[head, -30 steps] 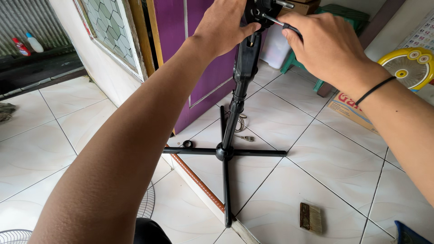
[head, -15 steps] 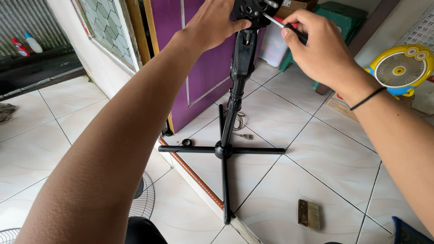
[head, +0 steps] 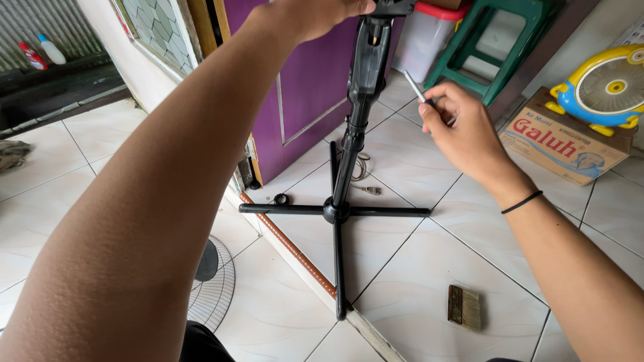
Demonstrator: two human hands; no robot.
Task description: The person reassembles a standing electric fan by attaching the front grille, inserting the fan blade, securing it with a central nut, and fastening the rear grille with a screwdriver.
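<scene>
A black fan stand (head: 349, 141) rises from a cross-shaped base (head: 335, 212) on the white tiled floor. My left hand (head: 308, 12) grips the top of the stand at the upper edge of the view; the stand's head is mostly cut off. My right hand (head: 461, 127) is to the right of the pole, apart from it, and holds a screwdriver (head: 417, 88) whose metal shaft points up and left.
A purple door (head: 302, 80) stands behind the stand. A wire fan grille (head: 218, 285) lies at lower left, a brush (head: 464, 307) at lower right. A cardboard box (head: 563, 144) carries a small yellow and blue fan (head: 607, 87); a green stool (head: 496, 33) and a plastic tub (head: 429, 37) are behind.
My right hand has pulled the screwdriver down and away from the top of the stand. My left hand stays on the stand's top. The view has tilted downward.
</scene>
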